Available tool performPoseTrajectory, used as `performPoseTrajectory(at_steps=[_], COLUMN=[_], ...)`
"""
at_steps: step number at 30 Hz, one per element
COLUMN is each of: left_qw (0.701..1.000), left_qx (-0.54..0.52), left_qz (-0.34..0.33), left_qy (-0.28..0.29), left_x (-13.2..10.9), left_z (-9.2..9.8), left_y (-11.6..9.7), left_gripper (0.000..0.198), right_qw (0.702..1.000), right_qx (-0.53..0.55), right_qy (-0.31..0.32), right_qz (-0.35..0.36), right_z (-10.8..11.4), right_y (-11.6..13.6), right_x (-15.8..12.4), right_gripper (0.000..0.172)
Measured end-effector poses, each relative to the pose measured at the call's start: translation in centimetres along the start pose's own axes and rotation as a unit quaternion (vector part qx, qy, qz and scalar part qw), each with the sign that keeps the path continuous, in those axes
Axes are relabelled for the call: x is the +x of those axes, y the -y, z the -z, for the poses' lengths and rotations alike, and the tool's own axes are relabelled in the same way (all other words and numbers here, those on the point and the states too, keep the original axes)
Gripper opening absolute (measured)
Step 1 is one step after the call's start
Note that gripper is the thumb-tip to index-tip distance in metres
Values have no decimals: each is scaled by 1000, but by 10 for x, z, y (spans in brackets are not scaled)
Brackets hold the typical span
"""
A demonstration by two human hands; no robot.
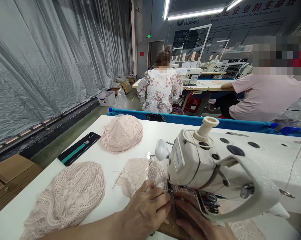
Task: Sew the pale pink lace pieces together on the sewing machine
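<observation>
A white sewing machine (215, 166) stands on the white table (150, 133). A pale pink lace piece (140, 171) lies under its needle area. My left hand (145, 210) rests on that lace just left of the needle, fingers curled and pressing the fabric. My right hand (197, 223) lies below the machine head, fingers closed on the lace near the presser foot; the machine partly hides it.
Two stacks of pink lace cups (67, 196) (121, 133) sit on the table's left. A black phone (79, 152) lies near the left edge. Two other people sit at machines behind a blue rail (190, 120). Cardboard boxes (7, 176) stand on the floor at left.
</observation>
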State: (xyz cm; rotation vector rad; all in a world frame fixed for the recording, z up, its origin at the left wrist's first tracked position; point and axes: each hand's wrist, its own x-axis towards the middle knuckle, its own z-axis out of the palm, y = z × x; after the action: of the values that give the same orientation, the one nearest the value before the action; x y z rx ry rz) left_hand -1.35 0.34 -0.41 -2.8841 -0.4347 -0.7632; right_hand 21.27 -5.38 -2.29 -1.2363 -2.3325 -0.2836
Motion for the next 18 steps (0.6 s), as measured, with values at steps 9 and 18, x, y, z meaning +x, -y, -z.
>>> performPoseTrajectory(at_steps=[9,18], left_qw=[1000,999], left_qx=[-8,1], left_qz=[10,-3], left_qy=[-10,-46], left_x=[3,4], left_z=[2,1], left_y=[-3,-2], left_gripper=[22,28], right_qw=[1000,999], right_qx=[-3,23], right_qy=[-3,-33], right_qz=[12,-6], right_z=[2,3], right_y=[2,2], right_x=[3,6], right_gripper=[24,26])
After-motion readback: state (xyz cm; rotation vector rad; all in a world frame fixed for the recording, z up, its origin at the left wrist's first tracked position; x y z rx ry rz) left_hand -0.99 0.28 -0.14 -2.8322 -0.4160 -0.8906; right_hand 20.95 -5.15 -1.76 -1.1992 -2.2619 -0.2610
